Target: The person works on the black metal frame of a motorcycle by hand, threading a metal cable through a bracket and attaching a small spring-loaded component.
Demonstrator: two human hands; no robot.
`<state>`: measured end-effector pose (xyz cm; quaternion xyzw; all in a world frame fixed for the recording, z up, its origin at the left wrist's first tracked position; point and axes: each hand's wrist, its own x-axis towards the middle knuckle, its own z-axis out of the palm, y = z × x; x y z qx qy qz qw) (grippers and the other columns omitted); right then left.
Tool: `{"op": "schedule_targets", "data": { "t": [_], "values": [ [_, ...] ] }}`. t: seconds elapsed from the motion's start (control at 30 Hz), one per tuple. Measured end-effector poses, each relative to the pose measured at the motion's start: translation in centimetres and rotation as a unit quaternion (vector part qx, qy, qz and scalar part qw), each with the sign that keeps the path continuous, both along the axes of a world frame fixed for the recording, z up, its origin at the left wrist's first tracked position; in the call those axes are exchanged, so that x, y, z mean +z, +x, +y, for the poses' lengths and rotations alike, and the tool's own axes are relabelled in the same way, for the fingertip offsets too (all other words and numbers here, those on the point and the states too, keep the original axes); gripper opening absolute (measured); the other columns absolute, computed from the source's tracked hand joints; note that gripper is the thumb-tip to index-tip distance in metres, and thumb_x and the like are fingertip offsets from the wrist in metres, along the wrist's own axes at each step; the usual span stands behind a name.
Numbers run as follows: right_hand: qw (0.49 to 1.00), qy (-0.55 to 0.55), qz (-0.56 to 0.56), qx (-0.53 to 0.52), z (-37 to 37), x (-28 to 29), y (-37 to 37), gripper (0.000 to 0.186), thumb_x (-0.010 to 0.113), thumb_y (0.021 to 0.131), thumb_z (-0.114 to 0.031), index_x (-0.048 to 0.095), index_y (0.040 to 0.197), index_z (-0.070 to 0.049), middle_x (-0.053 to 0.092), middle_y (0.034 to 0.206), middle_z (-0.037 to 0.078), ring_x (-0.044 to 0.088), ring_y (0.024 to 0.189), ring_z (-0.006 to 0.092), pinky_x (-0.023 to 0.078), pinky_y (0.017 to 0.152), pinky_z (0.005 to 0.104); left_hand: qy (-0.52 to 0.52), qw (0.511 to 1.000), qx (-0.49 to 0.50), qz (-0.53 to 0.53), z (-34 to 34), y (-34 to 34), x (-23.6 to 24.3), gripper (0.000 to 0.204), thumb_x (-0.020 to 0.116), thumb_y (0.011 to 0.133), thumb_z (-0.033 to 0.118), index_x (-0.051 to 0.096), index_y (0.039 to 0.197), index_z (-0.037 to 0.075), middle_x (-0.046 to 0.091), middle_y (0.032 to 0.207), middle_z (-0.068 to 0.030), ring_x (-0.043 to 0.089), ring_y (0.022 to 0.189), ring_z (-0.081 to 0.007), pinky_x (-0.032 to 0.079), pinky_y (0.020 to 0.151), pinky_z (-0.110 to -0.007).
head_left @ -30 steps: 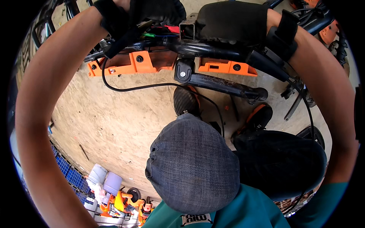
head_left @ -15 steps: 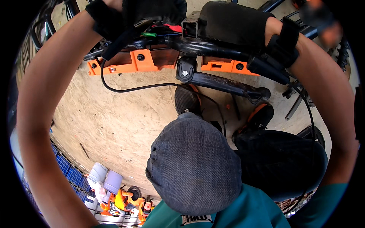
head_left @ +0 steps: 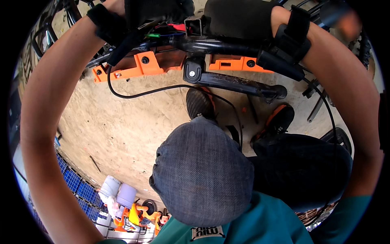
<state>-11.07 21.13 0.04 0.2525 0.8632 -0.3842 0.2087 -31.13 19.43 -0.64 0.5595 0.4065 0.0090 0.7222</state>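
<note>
Both hands wear black gloves and sit at the top edge, over a black metal tube frame (head_left: 219,45). My left hand (head_left: 160,10) is close to some red and green wiring (head_left: 152,35); its fingers are dark and partly cut off. My right hand (head_left: 239,20) lies just behind the tube, right of a square metal bracket (head_left: 193,26). Its back shows, while its fingers are hidden, so what it grips cannot be made out. Below the tube are an orange plastic panel (head_left: 148,67) at left and another orange panel (head_left: 227,64) at right. A black pivoting bar (head_left: 239,83) juts out between them.
Black cables (head_left: 162,90) run from the wrist straps and loop across my front. My bent knee (head_left: 203,171) and shoes (head_left: 280,118) are below the frame. Grey containers (head_left: 126,195) and orange machine parts (head_left: 142,215) stand at lower left, by blue crates (head_left: 77,179).
The frame, panels and bar have shifted slightly left in view. Both hands have moved a little left along with them, the right one more clearly.
</note>
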Motion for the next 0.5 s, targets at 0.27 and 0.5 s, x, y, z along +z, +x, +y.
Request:
{"op": "schedule_targets", "data": {
  "t": [0.27,0.5],
  "values": [
    [0.989,-0.073,0.012,-0.127,-0.2,7.6,1.8,0.024,0.053,0.091,-0.023,0.063,0.089,-0.001,0.062,0.075,0.011,0.059,0.067,0.0169,0.047,0.059,0.0294,-0.065,0.991,0.022,0.115,-2.3,-4.9,-0.9,0.019,0.052,0.089,0.011,0.064,0.103,0.004,0.063,0.087,-0.0008,0.056,0.08,-0.0093,0.047,0.073,-0.025],
    [0.974,-0.164,0.14,-0.068,-9.3,4.1,15.6,0.023,0.054,0.092,-0.027,0.064,0.102,-0.009,0.063,0.095,0.009,0.064,0.086,0.024,0.051,0.075,0.0366,-0.08,0.993,0.089,-0.026,-0.1,-3.4,-3.7,0.027,0.049,0.096,0.018,0.063,0.111,0.001,0.065,0.091,-0.0028,0.059,0.079,-0.008,0.047,0.068,-0.022]
  ]
}}
